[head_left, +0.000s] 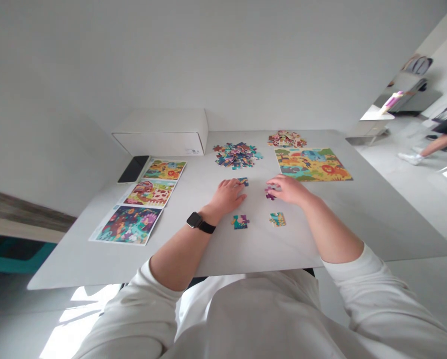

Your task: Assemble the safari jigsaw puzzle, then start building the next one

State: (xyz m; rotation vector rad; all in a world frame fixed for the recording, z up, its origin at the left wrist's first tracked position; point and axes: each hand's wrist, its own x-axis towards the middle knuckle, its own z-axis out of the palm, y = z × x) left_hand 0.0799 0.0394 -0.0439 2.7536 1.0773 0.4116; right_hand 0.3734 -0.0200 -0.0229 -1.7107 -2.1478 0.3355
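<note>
My left hand (229,196) lies palm down on the table, thumb apart, its fingertips touching a dark blue and orange puzzle piece (243,181). Across from it, my right hand (290,189) has thumb and fingers closed on a purple puzzle piece (270,195) at the tabletop. Closer to my body lie two more pieces, apart from each other: a teal and purple puzzle piece (240,222) on the left and a teal and yellow puzzle piece (278,219) on the right. A pile of dark, mixed puzzle pieces (237,154) is heaped beyond both hands.
A second pile of pieces (286,138) sits at the back, behind an assembled-looking animal picture (313,164). On the left are a printed picture sheet (129,224), a phone (133,169) and a white box (159,132). Far right, a person's leg (433,144) shows.
</note>
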